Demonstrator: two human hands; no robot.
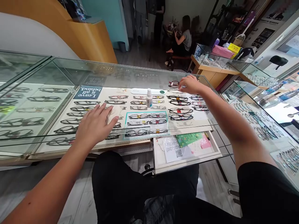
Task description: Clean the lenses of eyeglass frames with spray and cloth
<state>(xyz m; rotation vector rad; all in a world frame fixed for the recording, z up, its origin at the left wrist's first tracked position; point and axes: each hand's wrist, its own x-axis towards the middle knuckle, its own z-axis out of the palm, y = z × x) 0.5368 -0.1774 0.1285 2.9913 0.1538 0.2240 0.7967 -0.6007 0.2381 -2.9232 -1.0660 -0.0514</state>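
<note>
My left hand (94, 124) lies palm down on the glass counter top (112, 76), its fingers stretched and spread. A pale beige cloth (114, 112) sits beside and partly under its thumb and fingers. At the far right part of the counter, my right hand (190, 84) has its fingers curled and closed at a pair of dark red eyeglasses (174, 84), part of which its fingers hide. A small white bottle (149, 98) stands upright between my hands. Rows of eyeglass frames (178, 100) show through the glass.
An open drawer (187, 164) with papers and a green packet (189, 139) juts out over my lap. A blue sign (88, 92) shows at the left. More display cases (259, 93) stand at the right. Across the room, a person (185, 39) sits at a small table.
</note>
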